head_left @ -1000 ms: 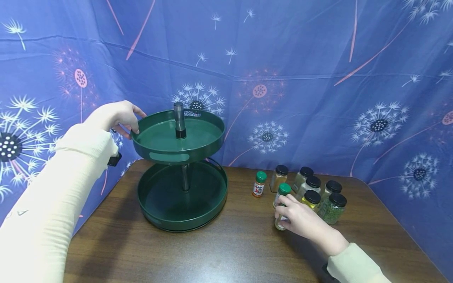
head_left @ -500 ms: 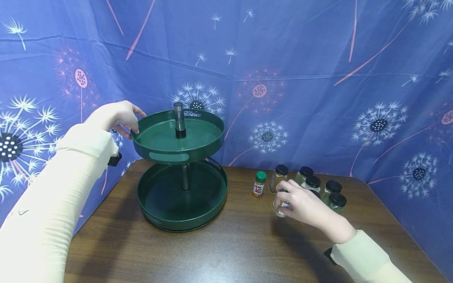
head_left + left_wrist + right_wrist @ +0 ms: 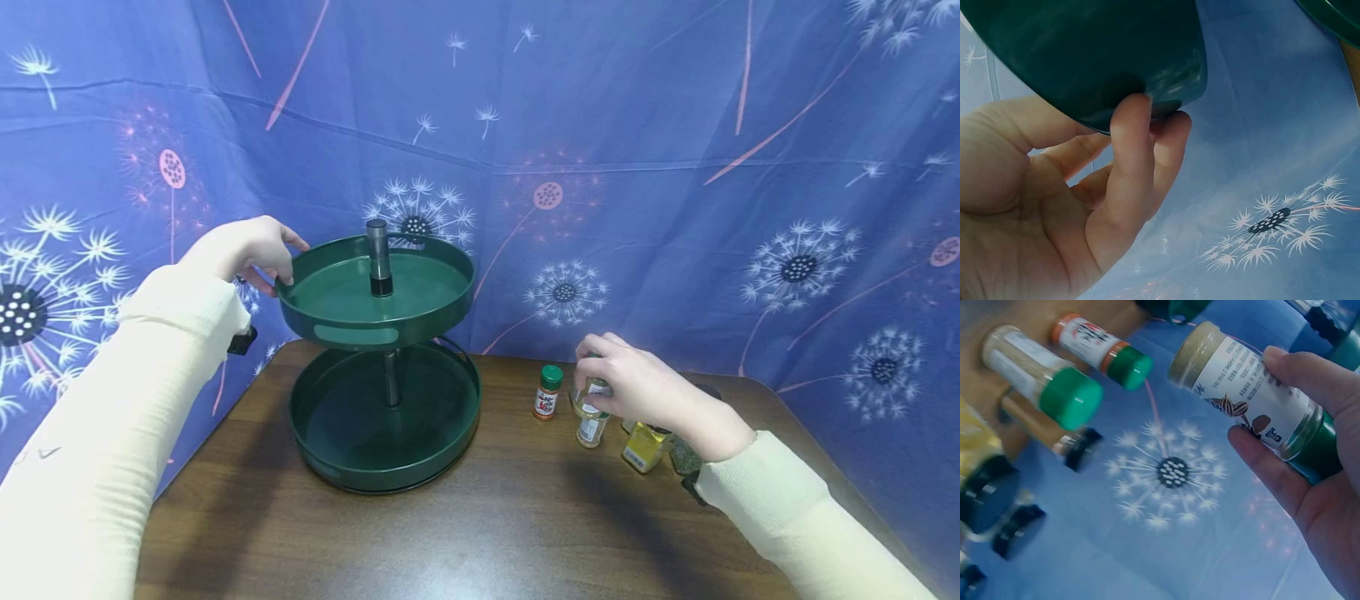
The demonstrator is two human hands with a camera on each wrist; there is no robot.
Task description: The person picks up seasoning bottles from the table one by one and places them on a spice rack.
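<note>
Jar (image 3: 1257,390), green-capped and filled with something tan, is pinched between the fingers of the right hand (image 3: 637,387) above the right side of a brown wooden tabletop (image 3: 487,533), while the rim of a dark green upper tray (image 3: 427,283) is gripped at its left side by the left hand (image 3: 247,250). In the head view, the whole two-tier stand is taken in: the upper tray is carried on a metallic post (image 3: 379,258) over a matching lower tray (image 3: 390,479). There, the held jar is partly covered by the fingers; in the right wrist view, its printed label is laid open and its cap is seen turned toward the palm. A red-labelled jar (image 3: 546,402) is caught by both cameras, stood between the lower tray and the right hand. Of a second green-capped jar (image 3: 1029,359), only the lower part is seen from the head, just below the held one; its bright cap is shown at the wrist. A yellow-filled jar (image 3: 642,447) is placed near the right wrist, its lid mostly hidden from above, and several black lids (image 3: 1019,531) are picked out, blurred, by the right wrist camera. At the left wrist, fingertips set against the tray wall are shown close up before a blue dandelion-print cloth (image 3: 1260,150).
</note>
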